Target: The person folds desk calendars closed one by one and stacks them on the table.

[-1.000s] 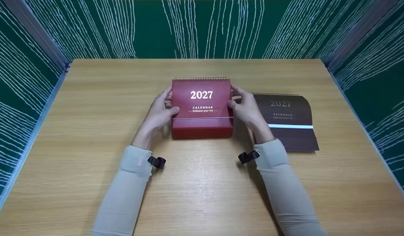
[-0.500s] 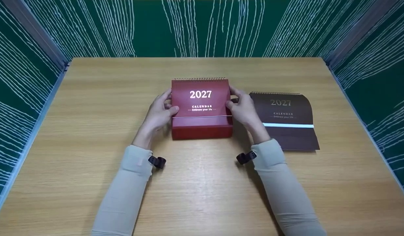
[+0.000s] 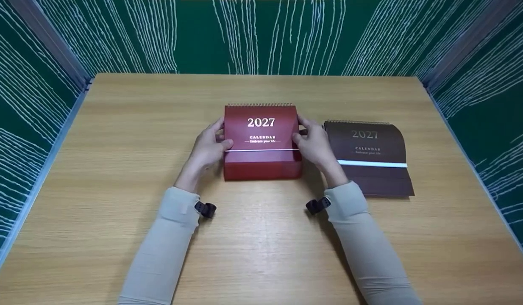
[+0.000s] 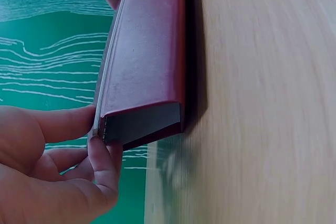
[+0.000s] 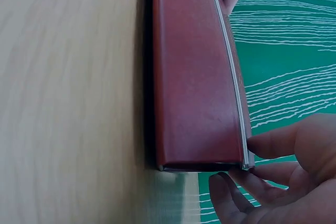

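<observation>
In the head view a red desk calendar point(image 3: 261, 132) with a spiral-bound top and gold "2027" lettering stands at mid-table. My left hand point(image 3: 208, 144) grips its left edge, thumb on the front cover and fingers behind. On the opposite edge, my right hand point(image 3: 316, 143) pinches the cover the same way. Up close in the left wrist view, thumb and fingers of the left hand point(image 4: 58, 166) close on the page edges above the calendar's hollow base point(image 4: 144, 124). The right wrist view has the right hand point(image 5: 294, 171) holding the other end of the calendar point(image 5: 199, 87).
A dark brown desk calendar point(image 3: 367, 146) with a bright band across its cover stands just right of my right hand. Both are on a wooden table point(image 3: 261, 254). Green walls point(image 3: 198, 38) with pale streaks rise behind the table and at both sides.
The red calendar's upper part has shifted slightly, with more of its lower front face now showing. My right hand has moved a little to the left. Both hands keep their hold.
</observation>
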A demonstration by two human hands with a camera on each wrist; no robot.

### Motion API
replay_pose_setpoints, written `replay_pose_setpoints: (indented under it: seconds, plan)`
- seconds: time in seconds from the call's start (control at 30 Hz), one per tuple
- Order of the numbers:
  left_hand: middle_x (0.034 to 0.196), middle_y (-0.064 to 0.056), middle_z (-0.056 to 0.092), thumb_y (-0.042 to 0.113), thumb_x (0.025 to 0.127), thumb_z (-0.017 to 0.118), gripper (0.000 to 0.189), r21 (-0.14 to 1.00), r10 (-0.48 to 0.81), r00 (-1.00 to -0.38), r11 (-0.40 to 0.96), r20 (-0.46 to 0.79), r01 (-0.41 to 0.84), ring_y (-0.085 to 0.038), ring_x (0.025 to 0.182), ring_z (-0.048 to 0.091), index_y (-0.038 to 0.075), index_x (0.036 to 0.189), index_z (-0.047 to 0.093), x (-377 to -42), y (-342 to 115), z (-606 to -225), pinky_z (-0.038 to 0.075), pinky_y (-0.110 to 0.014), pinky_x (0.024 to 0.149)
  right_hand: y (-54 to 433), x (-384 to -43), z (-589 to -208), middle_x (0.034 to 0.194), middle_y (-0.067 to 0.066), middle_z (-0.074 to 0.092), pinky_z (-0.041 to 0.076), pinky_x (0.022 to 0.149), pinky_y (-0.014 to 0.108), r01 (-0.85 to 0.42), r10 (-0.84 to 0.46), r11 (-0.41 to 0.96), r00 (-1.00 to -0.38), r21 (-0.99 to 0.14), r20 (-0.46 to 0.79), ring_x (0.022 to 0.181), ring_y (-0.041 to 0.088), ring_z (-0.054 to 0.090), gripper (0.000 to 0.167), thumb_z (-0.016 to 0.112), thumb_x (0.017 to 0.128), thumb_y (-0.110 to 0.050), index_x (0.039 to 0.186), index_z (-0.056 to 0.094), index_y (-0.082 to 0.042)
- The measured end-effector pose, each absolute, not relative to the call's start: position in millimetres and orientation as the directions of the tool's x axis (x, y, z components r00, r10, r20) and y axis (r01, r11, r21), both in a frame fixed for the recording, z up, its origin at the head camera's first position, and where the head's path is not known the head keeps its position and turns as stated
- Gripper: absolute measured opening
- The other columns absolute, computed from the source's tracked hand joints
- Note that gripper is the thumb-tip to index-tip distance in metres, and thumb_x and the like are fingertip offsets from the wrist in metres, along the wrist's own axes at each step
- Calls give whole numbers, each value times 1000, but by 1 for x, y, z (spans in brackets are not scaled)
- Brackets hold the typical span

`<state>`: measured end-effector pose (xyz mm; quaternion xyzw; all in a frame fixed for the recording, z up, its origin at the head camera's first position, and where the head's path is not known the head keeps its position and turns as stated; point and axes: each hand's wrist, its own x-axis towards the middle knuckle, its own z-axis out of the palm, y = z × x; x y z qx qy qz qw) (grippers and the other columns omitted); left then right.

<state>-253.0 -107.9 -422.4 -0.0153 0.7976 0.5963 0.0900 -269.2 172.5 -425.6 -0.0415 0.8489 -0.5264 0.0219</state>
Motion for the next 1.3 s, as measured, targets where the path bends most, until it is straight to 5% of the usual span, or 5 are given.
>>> replay_pose_setpoints:
  seconds: [0.4, 0.7, 0.93, 1.3]
  plan:
    - [165, -14, 45, 3, 102, 64, 79, 904, 92, -978, 405, -185, -133, -29, 136, 55, 14, 170, 24, -253, -111, -423, 46, -39, 116, 171, -270, -430, 158, 26, 49, 58, 102, 43, -33, -142, 457, -989, -889, -36, 126, 38, 66, 64, 54, 105, 1, 164, 29, 3]
    - [169, -17, 37, 0, 103, 61, 80, 924, 169, -964, 359, -203, -132, -31, 139, 51, 7, 170, 17, -253, -116, -427, 44, -35, 118, 171, -270, -432, 154, 26, 52, 55, 105, 45, -5, -147, 490, -986, -872, -77, 130, 37, 62, 64, 55, 106, 0, 165, 30, 1]
    - [169, -16, 36, 0, 104, 59, 81, 928, 178, -952, 324, -249, -182, -29, 138, 51, 11, 171, 14, -251, -115, -429, 47, -34, 115, 171, -271, -435, 162, 27, 42, 39, 123, 45, 0, -187, 538, -975, -843, -119, 149, 36, 45, 64, 52, 108, -3, 166, 26, 2]
    - [168, -17, 38, 0, 106, 56, 79, 929, 196, -946, 319, -257, -187, -29, 138, 51, 12, 171, 13, -249, -113, -431, 43, -37, 119, 174, -272, -437, 168, 26, 32, 25, 130, 43, -1, -216, 594, -963, -804, -159, 158, 34, 29, 65, 52, 109, -7, 165, 21, 5]
